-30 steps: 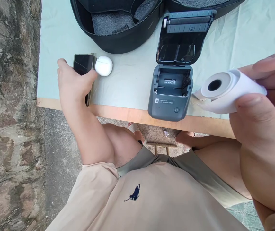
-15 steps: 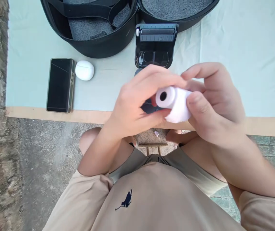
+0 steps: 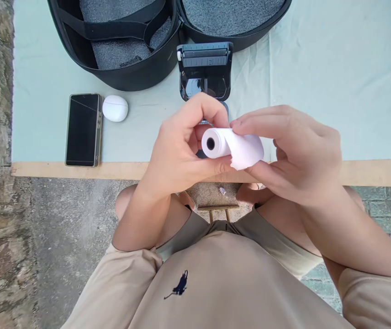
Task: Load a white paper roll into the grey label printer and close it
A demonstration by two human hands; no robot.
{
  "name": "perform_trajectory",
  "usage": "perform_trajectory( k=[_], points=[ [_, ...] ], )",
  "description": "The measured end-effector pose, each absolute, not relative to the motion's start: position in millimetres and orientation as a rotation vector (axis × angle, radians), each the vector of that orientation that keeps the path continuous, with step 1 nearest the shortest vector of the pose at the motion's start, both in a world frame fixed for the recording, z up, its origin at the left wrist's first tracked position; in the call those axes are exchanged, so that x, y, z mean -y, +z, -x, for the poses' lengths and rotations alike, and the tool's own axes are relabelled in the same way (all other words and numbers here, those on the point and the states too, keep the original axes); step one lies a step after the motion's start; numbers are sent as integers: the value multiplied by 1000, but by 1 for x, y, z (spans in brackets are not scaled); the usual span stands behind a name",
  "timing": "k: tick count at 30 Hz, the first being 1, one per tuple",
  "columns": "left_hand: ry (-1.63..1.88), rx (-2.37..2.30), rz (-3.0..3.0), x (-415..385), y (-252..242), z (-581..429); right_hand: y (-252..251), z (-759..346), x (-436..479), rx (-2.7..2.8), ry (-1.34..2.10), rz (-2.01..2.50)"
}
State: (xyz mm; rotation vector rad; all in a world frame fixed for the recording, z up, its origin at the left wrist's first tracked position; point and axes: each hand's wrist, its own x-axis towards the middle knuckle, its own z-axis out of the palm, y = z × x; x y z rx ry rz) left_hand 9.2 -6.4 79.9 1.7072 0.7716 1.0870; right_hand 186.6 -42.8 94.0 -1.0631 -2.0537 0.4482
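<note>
Between my hands is a small white paper roll (image 3: 221, 142) with a dark hollow core facing left and a torn loose end hanging down at its front. My left hand (image 3: 185, 141) grips the roll's left part, thumb below and fingers curled behind. On the other side my right hand (image 3: 294, 146) pinches it, fingertips on top and thumb beneath. Just beyond stands a black portable printer (image 3: 205, 73), its lid raised with a roller along the upper edge; my hands and the roll hide most of its body.
An unzipped black case (image 3: 140, 75) with grey foam lies at the back of the cloth-covered table (image 3: 319, 100). To the left are a phone (image 3: 83, 130) and a white earbud case (image 3: 115, 108). The table's wooden edge (image 3: 55, 169) runs in front of my body.
The paper roll and both hands have shifted left in view. My right fingers have moved from spread behind the roll to resting on top of it. The view has also shifted slightly.
</note>
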Motion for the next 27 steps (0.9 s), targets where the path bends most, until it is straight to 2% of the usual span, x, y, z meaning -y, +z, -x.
perform_trajectory(
  k=[4, 10, 27],
  points=[
    [988, -623, -1571, 5, 85, -6, 92, -185, 44, 1966, 436, 969],
    [661, -482, -1222, 6, 90, 0, 90, -183, 42, 1917, 446, 853],
    [813, -508, -1034, 18, 96, -3, 86, -176, 39, 1991, -17, 910]
  ],
)
